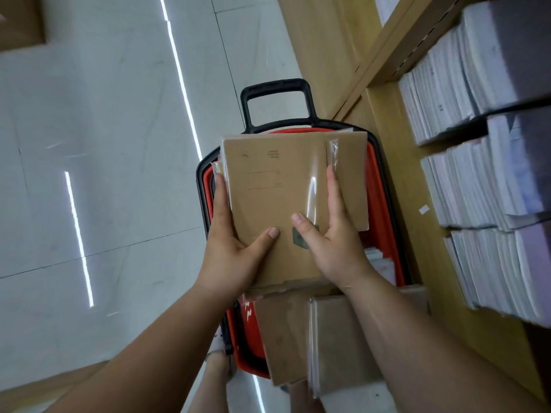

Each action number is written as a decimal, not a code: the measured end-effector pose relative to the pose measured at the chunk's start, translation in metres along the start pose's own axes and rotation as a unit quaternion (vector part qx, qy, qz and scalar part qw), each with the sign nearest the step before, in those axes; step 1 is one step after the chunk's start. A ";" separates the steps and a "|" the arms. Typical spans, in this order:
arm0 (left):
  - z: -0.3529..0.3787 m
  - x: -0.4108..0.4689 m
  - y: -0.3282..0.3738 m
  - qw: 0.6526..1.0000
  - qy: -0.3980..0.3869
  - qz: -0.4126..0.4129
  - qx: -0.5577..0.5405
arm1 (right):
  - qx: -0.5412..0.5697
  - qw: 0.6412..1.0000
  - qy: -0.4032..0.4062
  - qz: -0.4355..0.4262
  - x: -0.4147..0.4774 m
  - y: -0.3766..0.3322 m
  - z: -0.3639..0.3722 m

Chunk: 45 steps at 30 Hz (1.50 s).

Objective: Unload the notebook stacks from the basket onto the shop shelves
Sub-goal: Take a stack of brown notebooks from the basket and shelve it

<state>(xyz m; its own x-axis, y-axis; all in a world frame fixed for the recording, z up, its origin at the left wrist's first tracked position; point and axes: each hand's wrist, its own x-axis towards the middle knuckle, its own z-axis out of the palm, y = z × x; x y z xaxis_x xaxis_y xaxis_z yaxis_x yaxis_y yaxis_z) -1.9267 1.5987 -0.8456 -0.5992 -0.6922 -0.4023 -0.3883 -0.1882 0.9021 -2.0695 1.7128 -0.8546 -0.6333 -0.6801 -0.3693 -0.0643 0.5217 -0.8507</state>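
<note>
Pale grey floor tiles run off to the left, streaked with thin reflections of strip lights, and wooden shop shelves climb the right side, packed with white-edged notebooks standing spine-in under grey covers.

From the head camera, both bare arms reach down over a red basket with a black rim and a black pull handle at its far end. The left hand and the right hand grip a stack of brown kraft-covered notebooks wrapped in clear film, held just above the basket. On the left hand the fingers lie straight along the stack's left edge, and its thumb presses flat on the cover. On the right hand the fingers stretch up the right edge, its thumb also on top, near a small dark label. Both hands are closed firmly on the stack from either side.

A second brown notebook peeks out behind the held stack on the right; whether it lies in the basket or belongs to the held bundle I cannot tell. More wrapped brown stacks sit nearer the body, blurred and partly covered by the forearms. Faint print on the top cover is too small to read. Below, a foot in a light sock shows beside the basket.
</note>
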 end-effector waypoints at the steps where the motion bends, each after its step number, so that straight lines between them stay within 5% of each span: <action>1: 0.000 0.000 0.001 1.000 -0.002 0.001 -0.014 | 0.003 1.000 -0.002 -0.004 0.002 0.000 -0.001; 20: -0.002 -0.009 0.010 0.999 -0.034 -0.006 -0.038 | 0.011 0.999 -0.026 0.022 -0.001 -0.004 -0.002; 33: 0.003 -0.013 0.007 0.997 0.016 0.024 -0.066 | -0.002 0.998 -0.063 0.005 0.008 -0.008 -0.009; 45: 0.003 -0.018 0.000 0.991 0.047 -0.032 -0.123 | -0.093 0.995 0.014 0.029 -0.007 -0.006 0.001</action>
<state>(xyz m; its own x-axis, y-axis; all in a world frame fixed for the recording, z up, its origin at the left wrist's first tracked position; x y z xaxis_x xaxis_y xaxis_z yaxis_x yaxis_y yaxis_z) -1.9177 1.6133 -0.8384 -0.5069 -0.7323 -0.4548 -0.2348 -0.3904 0.8902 -2.0640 1.7134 -0.8470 -0.6611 -0.6326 -0.4034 -0.1660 0.6477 -0.7436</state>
